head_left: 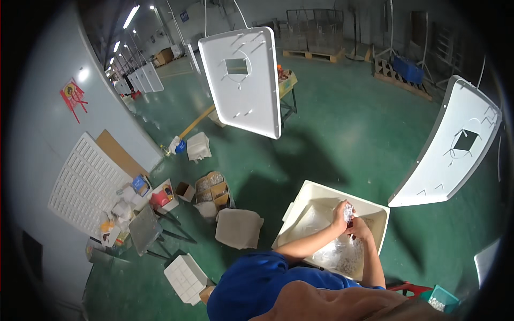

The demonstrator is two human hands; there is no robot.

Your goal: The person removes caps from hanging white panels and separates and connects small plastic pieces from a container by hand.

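Over a cream plastic tub [288,219], my two hands are close together. My left hand [339,216] is closed around a clear, shiny bundle [348,212], perhaps small transparent pieces or crumpled plastic. Just below and to its right, my right hand [361,230] has its fingers curled in against the left. A small dark reddish spot shows between the hands, and what the right fingers hold is hidden. Inside the tub, clear plastic film [313,220] lies to the left. Many small transparent pieces [345,255] cover the bottom nearer me.
White panels hang ahead [241,101] and at the right [436,160]. Left of the tub are a cloth-covered stool [239,228], a box of clear parts [212,187] and a white crate [184,279]. A teal bin [443,297] stands lower right.
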